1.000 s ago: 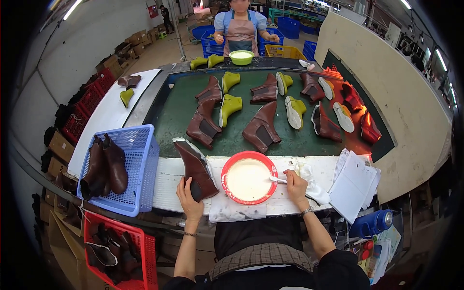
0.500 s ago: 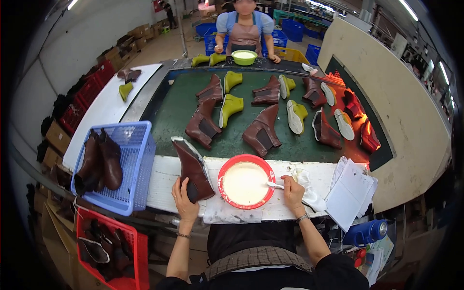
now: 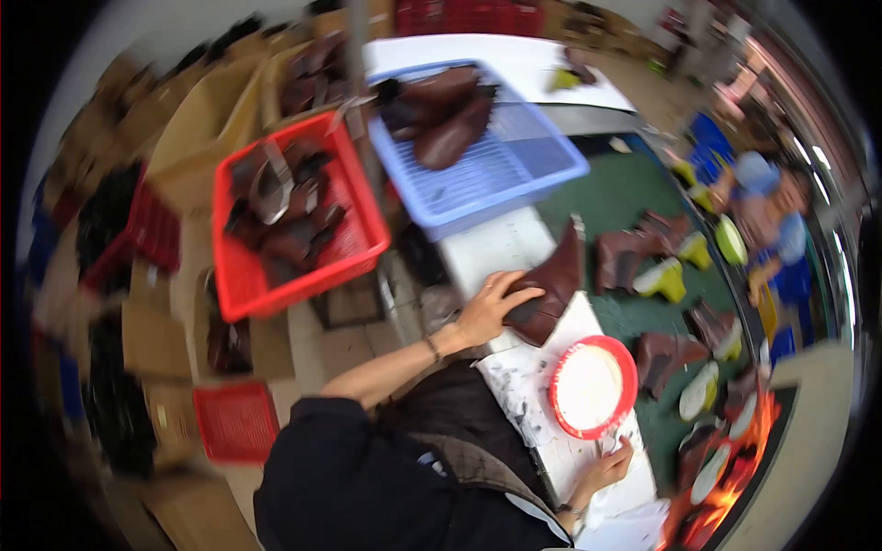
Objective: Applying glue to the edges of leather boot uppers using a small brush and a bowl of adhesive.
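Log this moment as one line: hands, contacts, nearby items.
left hand: resting on brown boot upper | right hand: beside red-rimmed bowl, grip unclear | view tilted, blurred

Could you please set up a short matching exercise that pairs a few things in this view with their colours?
Things:
1. boot under the left hand
2. bowl rim near the right hand
3. basket holding two boots
4. belt surface

Colours:
A. blue
B. green
C. brown
D. red

Pairs: 1-C, 2-D, 3-A, 4-B
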Action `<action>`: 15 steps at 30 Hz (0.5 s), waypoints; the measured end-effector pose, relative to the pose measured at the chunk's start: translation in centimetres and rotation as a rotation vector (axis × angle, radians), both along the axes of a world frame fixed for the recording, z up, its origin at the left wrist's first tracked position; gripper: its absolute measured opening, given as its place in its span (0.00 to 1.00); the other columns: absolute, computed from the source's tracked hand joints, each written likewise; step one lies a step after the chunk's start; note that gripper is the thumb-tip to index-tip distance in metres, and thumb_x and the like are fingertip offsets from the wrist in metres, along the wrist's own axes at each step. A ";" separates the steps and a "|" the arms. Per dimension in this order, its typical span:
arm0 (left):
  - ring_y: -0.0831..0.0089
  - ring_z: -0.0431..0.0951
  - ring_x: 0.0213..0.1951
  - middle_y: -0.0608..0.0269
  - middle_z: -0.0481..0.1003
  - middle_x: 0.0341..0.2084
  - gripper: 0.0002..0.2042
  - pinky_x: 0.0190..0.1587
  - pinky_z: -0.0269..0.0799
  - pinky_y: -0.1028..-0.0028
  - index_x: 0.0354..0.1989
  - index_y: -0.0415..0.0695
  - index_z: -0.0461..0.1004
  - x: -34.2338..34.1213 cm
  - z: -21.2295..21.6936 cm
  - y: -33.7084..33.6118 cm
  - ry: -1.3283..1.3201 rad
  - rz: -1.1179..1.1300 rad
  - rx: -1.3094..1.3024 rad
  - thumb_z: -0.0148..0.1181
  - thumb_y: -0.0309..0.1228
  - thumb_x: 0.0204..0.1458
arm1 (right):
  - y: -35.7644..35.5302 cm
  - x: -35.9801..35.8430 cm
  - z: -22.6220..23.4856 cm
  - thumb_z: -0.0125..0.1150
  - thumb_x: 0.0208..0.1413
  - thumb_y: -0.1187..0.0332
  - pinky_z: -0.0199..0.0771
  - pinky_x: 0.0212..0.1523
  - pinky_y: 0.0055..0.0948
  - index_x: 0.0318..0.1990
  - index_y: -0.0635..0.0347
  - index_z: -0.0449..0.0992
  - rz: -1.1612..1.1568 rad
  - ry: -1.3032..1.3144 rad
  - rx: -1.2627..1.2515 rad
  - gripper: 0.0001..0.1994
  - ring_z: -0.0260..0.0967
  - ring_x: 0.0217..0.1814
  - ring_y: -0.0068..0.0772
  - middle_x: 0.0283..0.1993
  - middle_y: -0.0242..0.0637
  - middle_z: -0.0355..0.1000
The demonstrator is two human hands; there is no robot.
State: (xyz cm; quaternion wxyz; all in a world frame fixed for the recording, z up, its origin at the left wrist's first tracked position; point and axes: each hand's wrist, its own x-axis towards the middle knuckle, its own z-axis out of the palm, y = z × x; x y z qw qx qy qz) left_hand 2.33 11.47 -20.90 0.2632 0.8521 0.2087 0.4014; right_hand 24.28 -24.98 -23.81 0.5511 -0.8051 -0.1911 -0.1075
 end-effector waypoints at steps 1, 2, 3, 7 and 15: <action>0.43 0.64 0.65 0.49 0.64 0.66 0.43 0.68 0.65 0.53 0.66 0.58 0.72 0.6 0.1 0.3 -0.020 -0.013 0.007 0.58 0.10 0.35 | -0.2 -0.1 1.1 0.45 0.75 0.60 0.53 0.25 0.19 0.46 0.63 0.80 -0.009 -0.018 -0.027 0.18 0.53 0.27 0.14 0.34 0.23 0.70; 0.43 0.65 0.64 0.49 0.65 0.65 0.42 0.68 0.64 0.53 0.65 0.58 0.73 0.8 0.3 0.5 0.006 0.030 0.005 0.61 0.11 0.35 | 0.1 0.1 2.1 0.44 0.75 0.61 0.54 0.25 0.20 0.47 0.63 0.80 0.032 -0.101 -0.051 0.18 0.54 0.27 0.13 0.35 0.24 0.72; 0.43 0.67 0.63 0.48 0.66 0.63 0.41 0.67 0.64 0.53 0.64 0.57 0.75 1.6 0.7 0.7 -0.024 0.014 -0.037 0.65 0.12 0.34 | 0.3 -0.5 4.2 0.42 0.75 0.66 0.52 0.25 0.20 0.47 0.63 0.80 0.029 0.079 0.028 0.17 0.53 0.25 0.14 0.30 0.24 0.66; 0.44 0.65 0.64 0.47 0.66 0.64 0.40 0.67 0.63 0.54 0.62 0.53 0.76 3.8 0.0 1.8 0.061 0.022 0.057 0.62 0.11 0.33 | -1.3 -0.4 8.9 0.52 0.71 0.65 0.50 0.24 0.23 0.51 0.60 0.80 -0.098 -0.007 -0.011 0.12 0.50 0.23 0.13 0.22 0.19 0.55; 0.42 0.65 0.66 0.41 0.66 0.65 0.37 0.69 0.58 0.52 0.66 0.44 0.71 4.5 -0.8 1.4 0.036 -0.023 0.087 0.63 0.16 0.40 | -18.9 -2.3 27.0 0.69 0.57 0.68 0.59 0.22 0.29 0.75 0.57 0.62 -0.904 -0.475 -0.362 0.37 0.55 0.20 0.19 0.19 0.30 0.66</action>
